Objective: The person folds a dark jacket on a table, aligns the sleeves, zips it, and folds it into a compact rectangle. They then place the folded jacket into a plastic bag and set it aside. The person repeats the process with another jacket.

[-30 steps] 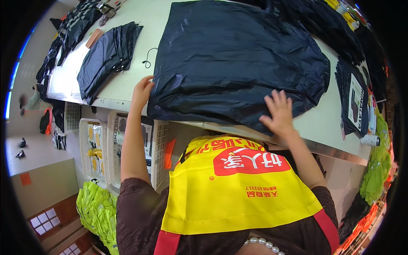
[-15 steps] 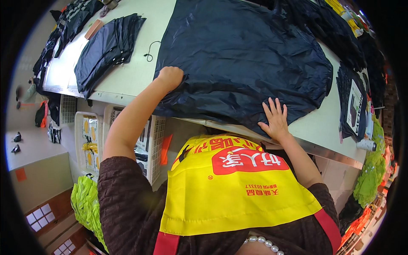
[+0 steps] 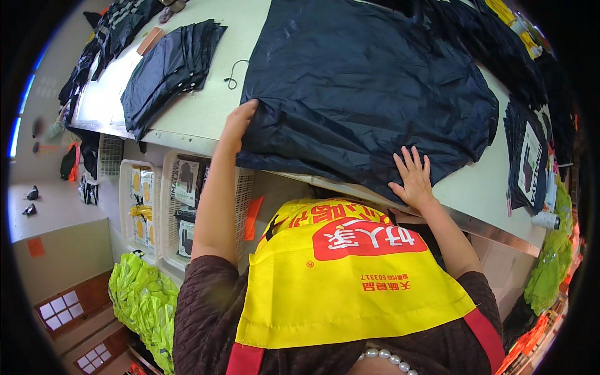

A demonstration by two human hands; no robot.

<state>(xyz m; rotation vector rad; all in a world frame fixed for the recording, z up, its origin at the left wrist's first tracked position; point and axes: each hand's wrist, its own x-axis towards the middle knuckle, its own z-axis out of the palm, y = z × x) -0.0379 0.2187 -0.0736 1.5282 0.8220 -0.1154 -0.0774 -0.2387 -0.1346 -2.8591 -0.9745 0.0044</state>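
Note:
A large dark navy garment (image 3: 362,94) of thin, shiny fabric lies spread over the worktable, its near edge hanging past the front. At its left edge my left hand (image 3: 239,125) is closed on the fabric, the fingertips partly tucked against a fold. My right hand (image 3: 415,181) rests flat with fingers spread on the near right part of the garment. Creases run across the fabric between the two hands.
The pale worktable (image 3: 225,47) carries a stack of folded black garments (image 3: 172,72), a thin black cord (image 3: 232,81) and packaged dark goods (image 3: 527,156) at right. White baskets (image 3: 159,212) of packets stand below its front edge. Lime-green bundles (image 3: 140,294) sit at lower left.
My left hand has turned from a fist on the fabric to a grip at the garment's left edge. My right hand stays flat on the garment. The whole view has shifted slightly.

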